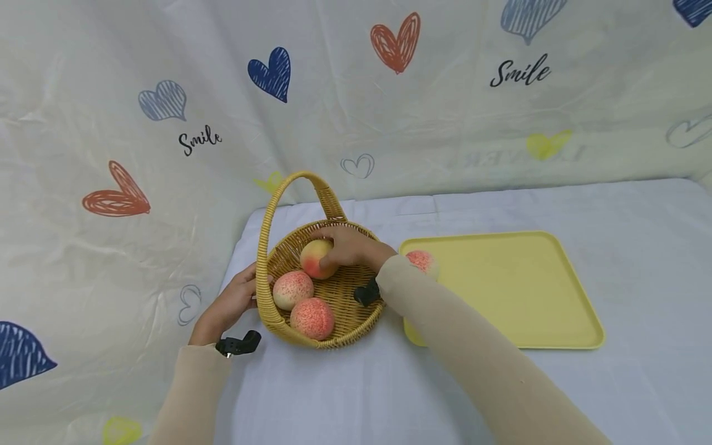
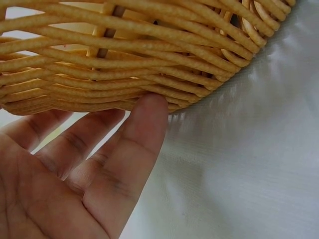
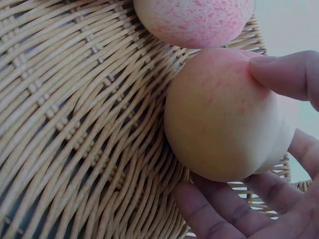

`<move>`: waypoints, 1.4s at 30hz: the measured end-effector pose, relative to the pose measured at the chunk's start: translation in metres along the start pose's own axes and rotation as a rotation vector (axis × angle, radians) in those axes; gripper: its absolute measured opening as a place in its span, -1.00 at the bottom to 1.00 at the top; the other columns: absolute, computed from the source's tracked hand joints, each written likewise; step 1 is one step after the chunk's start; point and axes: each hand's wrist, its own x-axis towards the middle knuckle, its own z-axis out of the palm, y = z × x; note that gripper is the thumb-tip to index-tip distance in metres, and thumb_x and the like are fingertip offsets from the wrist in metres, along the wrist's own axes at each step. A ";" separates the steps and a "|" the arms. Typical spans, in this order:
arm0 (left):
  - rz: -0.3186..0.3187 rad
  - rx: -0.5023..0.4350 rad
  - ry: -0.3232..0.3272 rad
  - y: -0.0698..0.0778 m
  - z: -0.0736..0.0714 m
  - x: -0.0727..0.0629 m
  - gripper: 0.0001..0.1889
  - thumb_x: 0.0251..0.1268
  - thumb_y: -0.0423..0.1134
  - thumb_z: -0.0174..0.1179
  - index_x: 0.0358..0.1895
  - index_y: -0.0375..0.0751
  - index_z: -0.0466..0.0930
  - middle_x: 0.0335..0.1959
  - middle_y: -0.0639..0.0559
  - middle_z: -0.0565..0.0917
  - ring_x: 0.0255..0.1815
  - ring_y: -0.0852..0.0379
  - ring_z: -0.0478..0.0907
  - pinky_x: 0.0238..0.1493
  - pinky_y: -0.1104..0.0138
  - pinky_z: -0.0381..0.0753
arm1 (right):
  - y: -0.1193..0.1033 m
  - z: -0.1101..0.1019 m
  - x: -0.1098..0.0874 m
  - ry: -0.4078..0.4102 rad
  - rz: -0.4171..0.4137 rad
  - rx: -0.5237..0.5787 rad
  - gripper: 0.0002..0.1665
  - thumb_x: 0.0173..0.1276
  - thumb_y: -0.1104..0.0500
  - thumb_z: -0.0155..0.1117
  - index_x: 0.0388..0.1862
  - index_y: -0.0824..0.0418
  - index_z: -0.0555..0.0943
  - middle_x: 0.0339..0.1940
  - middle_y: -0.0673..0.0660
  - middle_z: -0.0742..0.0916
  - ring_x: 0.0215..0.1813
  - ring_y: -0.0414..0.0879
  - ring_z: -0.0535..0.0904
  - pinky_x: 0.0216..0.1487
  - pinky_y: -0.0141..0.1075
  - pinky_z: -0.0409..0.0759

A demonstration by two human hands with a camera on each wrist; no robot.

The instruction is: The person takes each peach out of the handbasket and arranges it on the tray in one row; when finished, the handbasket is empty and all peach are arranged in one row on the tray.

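A yellow wicker basket (image 1: 350, 303) with a tall arched handle stands on the cloth-covered table. Inside it my right hand (image 1: 350, 245) grips a yellow-pink peach (image 1: 315, 256), thumb on one side and fingers curled round the other, as the right wrist view shows. Two speckled pink peaches (image 1: 313, 318) lie nearer the basket's front left, and one of them (image 3: 194, 20) is beside the gripped peach. At the basket's left wall, my left hand (image 1: 236, 303) touches the weave with nearly straight fingers (image 2: 149, 119).
Right of the basket lies a yellow tray (image 1: 512, 290). Another pink peach (image 1: 421, 261) sits at the tray's left end, partly covered by my right sleeve (image 1: 445, 315). A hanging cloth (image 1: 445, 105) printed with hearts rises behind the table.
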 end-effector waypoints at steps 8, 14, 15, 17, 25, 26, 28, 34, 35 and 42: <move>0.001 0.001 0.001 0.000 0.001 -0.001 -0.56 0.70 -0.14 -0.05 0.49 -0.20 0.31 0.16 -0.23 0.48 -0.05 0.03 0.56 -0.08 0.16 0.67 | 0.002 -0.002 -0.004 0.002 0.022 0.007 -0.24 0.18 0.13 0.51 0.37 0.14 0.46 0.18 0.14 0.65 0.08 0.00 0.58 0.15 -0.16 0.54; -0.004 0.004 0.009 -0.002 0.000 -0.001 -0.56 0.70 -0.14 -0.05 0.49 -0.19 0.31 0.16 -0.19 0.49 -0.05 0.03 0.57 -0.09 0.17 0.68 | 0.002 -0.004 -0.007 -0.018 0.025 0.000 -0.18 0.19 0.16 0.46 0.47 0.07 0.49 0.21 0.12 0.66 0.10 -0.01 0.57 0.16 -0.16 0.53; -0.004 0.004 0.007 -0.003 0.000 -0.001 -0.56 0.70 -0.14 -0.05 0.49 -0.18 0.31 0.16 -0.19 0.48 -0.05 0.02 0.57 -0.09 0.16 0.68 | 0.002 -0.004 -0.007 -0.021 0.025 0.000 -0.20 0.18 0.16 0.46 0.46 0.07 0.50 0.19 0.12 0.66 0.09 -0.01 0.57 0.14 -0.17 0.53; -0.003 0.004 0.006 -0.003 -0.001 -0.001 -0.55 0.70 -0.13 -0.05 0.49 -0.18 0.30 0.16 -0.18 0.49 -0.05 0.03 0.57 -0.08 0.16 0.68 | 0.002 -0.005 -0.007 -0.017 0.027 0.000 -0.26 0.17 0.16 0.47 0.38 0.10 0.52 0.14 0.12 0.66 0.05 -0.01 0.57 0.10 -0.18 0.53; -0.004 0.006 0.006 -0.001 -0.001 0.000 -0.59 0.70 -0.14 -0.05 0.44 -0.19 0.34 0.09 -0.14 0.50 -0.07 0.02 0.57 -0.10 0.16 0.67 | 0.002 -0.006 -0.009 -0.020 0.030 -0.005 -0.17 0.13 0.16 0.48 0.45 0.10 0.49 0.15 0.12 0.67 0.05 -0.02 0.58 0.09 -0.20 0.54; -0.004 0.005 0.007 -0.001 -0.001 0.000 -0.59 0.71 -0.14 -0.06 0.44 -0.19 0.34 0.08 -0.15 0.50 -0.08 0.02 0.57 -0.10 0.16 0.67 | 0.002 -0.007 -0.009 -0.029 0.034 -0.011 -0.15 0.13 0.15 0.49 0.46 0.07 0.50 0.15 0.11 0.67 0.06 -0.02 0.58 0.10 -0.19 0.54; -0.001 0.006 0.004 -0.001 -0.001 0.000 -0.58 0.71 -0.13 -0.06 0.45 -0.21 0.33 0.06 -0.17 0.49 -0.09 0.03 0.56 -0.11 0.16 0.67 | 0.002 -0.007 -0.010 -0.043 0.045 -0.019 -0.17 0.13 0.15 0.50 0.45 0.03 0.52 0.14 0.11 0.68 0.07 -0.02 0.59 0.10 -0.19 0.55; 0.000 0.013 0.004 0.000 0.000 0.000 -0.57 0.70 -0.13 -0.05 0.45 -0.21 0.32 0.10 -0.18 0.49 -0.07 0.03 0.56 -0.10 0.16 0.67 | 0.001 -0.010 -0.012 -0.057 0.059 -0.037 -0.29 0.13 0.17 0.51 0.32 0.08 0.56 0.05 0.11 0.68 0.02 -0.02 0.59 0.06 -0.21 0.56; -0.002 0.012 0.005 0.000 0.000 0.000 -0.58 0.70 -0.13 -0.05 0.45 -0.22 0.32 0.09 -0.18 0.49 -0.08 0.03 0.56 -0.11 0.17 0.67 | 0.001 -0.011 -0.013 -0.062 0.058 -0.043 -0.28 0.13 0.17 0.51 0.32 0.08 0.56 0.05 0.11 0.68 0.02 -0.03 0.59 0.06 -0.21 0.56; -0.004 0.010 0.008 0.001 0.000 -0.001 -0.57 0.70 -0.15 -0.06 0.47 -0.22 0.31 0.05 -0.19 0.48 -0.11 0.04 0.55 -0.13 0.18 0.68 | -0.002 -0.014 -0.018 -0.084 0.075 -0.061 -0.32 0.09 0.21 0.52 0.26 0.08 0.62 -0.03 0.08 0.71 -0.03 -0.04 0.61 0.01 -0.23 0.58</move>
